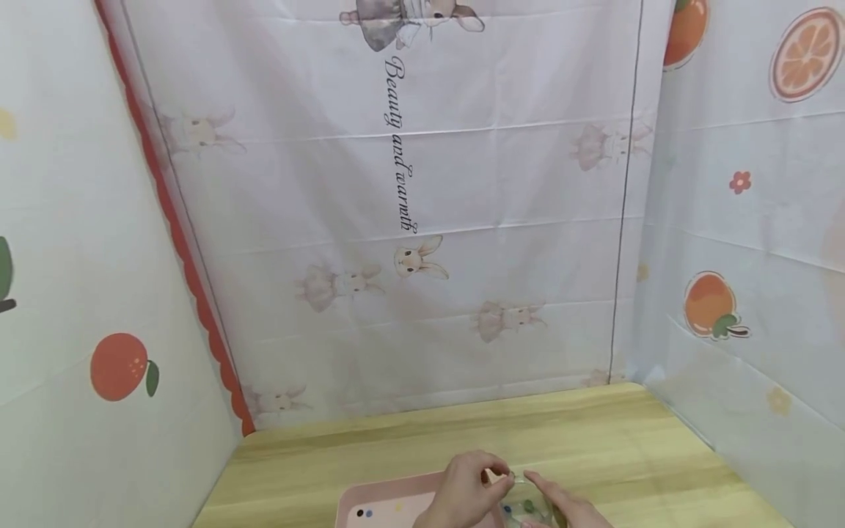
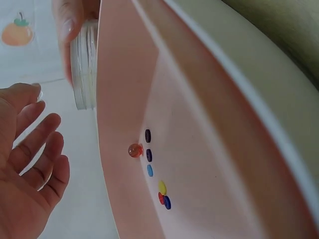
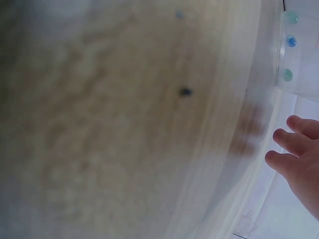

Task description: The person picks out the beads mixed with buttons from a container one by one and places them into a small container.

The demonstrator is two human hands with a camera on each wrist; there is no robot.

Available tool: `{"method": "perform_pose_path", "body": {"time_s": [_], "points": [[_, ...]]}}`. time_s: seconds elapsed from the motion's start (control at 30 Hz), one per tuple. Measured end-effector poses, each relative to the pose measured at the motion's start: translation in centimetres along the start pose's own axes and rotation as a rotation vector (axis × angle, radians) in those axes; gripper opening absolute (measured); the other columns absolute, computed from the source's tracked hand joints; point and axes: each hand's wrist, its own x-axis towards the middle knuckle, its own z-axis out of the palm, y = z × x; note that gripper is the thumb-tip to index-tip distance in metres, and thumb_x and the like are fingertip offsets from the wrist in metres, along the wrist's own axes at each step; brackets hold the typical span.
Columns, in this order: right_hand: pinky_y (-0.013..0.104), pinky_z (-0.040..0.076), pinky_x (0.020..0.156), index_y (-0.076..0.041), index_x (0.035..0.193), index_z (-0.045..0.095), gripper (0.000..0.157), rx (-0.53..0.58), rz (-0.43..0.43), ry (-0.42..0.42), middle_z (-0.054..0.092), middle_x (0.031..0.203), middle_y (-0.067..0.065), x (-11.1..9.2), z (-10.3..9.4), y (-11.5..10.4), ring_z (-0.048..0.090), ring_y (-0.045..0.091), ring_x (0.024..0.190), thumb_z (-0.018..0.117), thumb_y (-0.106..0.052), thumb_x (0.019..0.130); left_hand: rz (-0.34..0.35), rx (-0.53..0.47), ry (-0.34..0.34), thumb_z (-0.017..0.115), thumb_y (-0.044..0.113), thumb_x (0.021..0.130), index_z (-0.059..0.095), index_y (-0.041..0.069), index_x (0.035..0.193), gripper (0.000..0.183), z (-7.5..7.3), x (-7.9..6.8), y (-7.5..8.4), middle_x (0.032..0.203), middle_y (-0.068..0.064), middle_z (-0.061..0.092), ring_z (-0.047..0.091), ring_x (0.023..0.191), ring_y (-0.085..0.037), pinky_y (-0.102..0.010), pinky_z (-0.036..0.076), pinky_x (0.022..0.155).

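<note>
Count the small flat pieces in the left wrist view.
6, all in the pink tray: one dark piece, second dark piece, light blue piece in a row; yellow piece, red piece, dark blue piece clustered below. More may be hidden.

A clear round jar (image 2: 83, 74) holding green and blue marbles (image 1: 529, 505) is standing beside a pink tray (image 1: 389, 487), the left hand (image 1: 464, 485) pinching a small clear piece (image 2: 41, 94) near the jar's rim.
</note>
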Motion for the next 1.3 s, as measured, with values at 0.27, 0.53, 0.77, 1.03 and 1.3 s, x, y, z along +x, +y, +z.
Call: {"method": "perform_pose_path", "body": {"time_s": [0.27,0.53,0.77,1.03,1.3], "points": [[0.088,0.040,0.085,-0.014,0.165,0.033,0.074,0.001,0.014,-0.030,0.042,0.155,0.040,-0.2,-0.1,-0.6,0.049,0.073,0.124,0.060,-0.048,0.105,0.030,0.098,0.000,0.076,0.024,0.097,0.083,0.015,0.101,0.012,0.2,0.1,0.2,0.099,0.007,0.078,0.049,0.063,0.010,-0.015,0.044,0.064],[0.085,0.042,0.087,-0.018,0.164,0.035,0.076,-0.006,0.033,-0.027,0.046,0.153,0.041,-0.4,-0.3,-1.0,0.055,0.068,0.121,0.062,-0.052,0.103,0.038,0.136,-0.013,0.077,0.027,0.095,0.084,0.016,0.102,0.015,0.2,0.0,0.3,0.103,0.005,0.077,0.048,0.066,0.010,-0.016,0.046,0.070],[0.088,0.040,0.086,-0.014,0.165,0.033,0.076,-0.015,0.017,-0.030,0.044,0.154,0.041,-0.6,-0.4,-1.2,0.051,0.072,0.124,0.061,-0.050,0.104,0.031,0.154,-0.038,0.078,0.027,0.093,0.084,0.018,0.102,0.014,0.4,-0.1,0.3,0.101,0.009,0.073,0.053,0.080,0.008,-0.018,0.048,0.073],[0.088,0.040,0.084,-0.016,0.165,0.032,0.076,-0.001,0.023,-0.040,0.043,0.153,0.043,-0.8,-0.3,-0.9,0.051,0.073,0.122,0.060,-0.050,0.104,-0.005,0.121,-0.068,0.079,0.028,0.094,0.084,0.018,0.105,0.016,0.8,-0.4,0.5,0.102,0.011,0.071,0.063,0.092,-0.002,-0.019,0.051,0.074],[0.081,0.047,0.084,-0.015,0.164,0.033,0.074,0.004,-0.012,-0.059,0.053,0.144,0.043,-0.5,-0.7,-0.5,0.062,0.060,0.117,0.062,-0.045,0.104,0.000,0.176,-0.047,0.078,0.033,0.094,0.082,0.016,0.109,0.023,0.9,-0.4,0.2,0.110,0.007,0.075,0.057,0.078,0.003,-0.020,0.053,0.072]]}}
